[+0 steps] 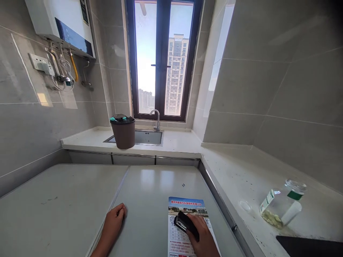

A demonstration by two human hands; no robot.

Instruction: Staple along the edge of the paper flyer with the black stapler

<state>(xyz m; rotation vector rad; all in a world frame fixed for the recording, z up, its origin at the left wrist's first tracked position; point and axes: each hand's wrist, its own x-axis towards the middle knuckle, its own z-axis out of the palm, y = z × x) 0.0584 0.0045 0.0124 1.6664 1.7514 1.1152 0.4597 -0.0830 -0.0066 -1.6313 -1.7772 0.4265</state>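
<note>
With the black stapler (185, 220) gripped by the right hand (203, 237) over the printed sheet (177, 236) beneath it, no staple is discernible there; the left hand (114, 218) rests curled on the desk (144, 200).

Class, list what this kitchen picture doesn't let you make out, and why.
All in the head view:
- Small print on the white-and-blue paper sheet: too small.
- Sheet's bottom: cut off by the lower edge.
- Sheet's middle: partly behind the right hand.
- Steel sink's left part: behind the round brown bucket.
- Flat black object: cut off at lower right.
</note>
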